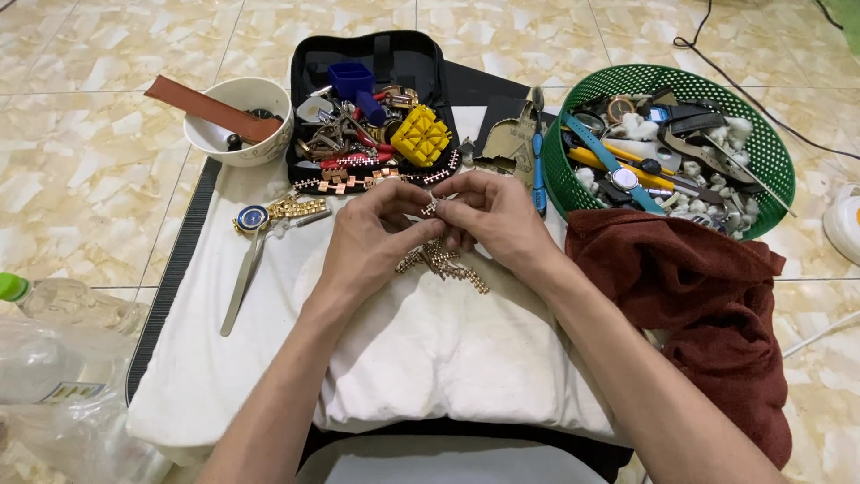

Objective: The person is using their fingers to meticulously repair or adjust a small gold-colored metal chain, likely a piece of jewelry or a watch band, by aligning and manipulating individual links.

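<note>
The work lies on a floor [107,170] of glossy beige, marble-patterned tiles, over which a dark ribbed mat [170,269] is spread, topped by a white cloth [421,350] bunched into a soft pad. Above the middle of that cloth the left hand [372,237] and right hand [497,220] meet, fingertips pinched together on a gold-toned metal watch bracelet [443,262], whose loose links trail down onto the cloth just below the fingers. On the cloth to the left lie long tweezers [242,282] and a blue-dialled watch [253,218] with a gold band. Behind the hands stands an open black tool case [376,63] crowded with small parts and a yellow block. A white bowl [240,121] holding a brown strap sits to its left, and a green plastic basket [761,134] of watches and straps to the right, with a dark red towel [708,305] beneath it. A clear plastic bottle [63,305] lies at the far left, and black cables cross the tiles at upper right.
</note>
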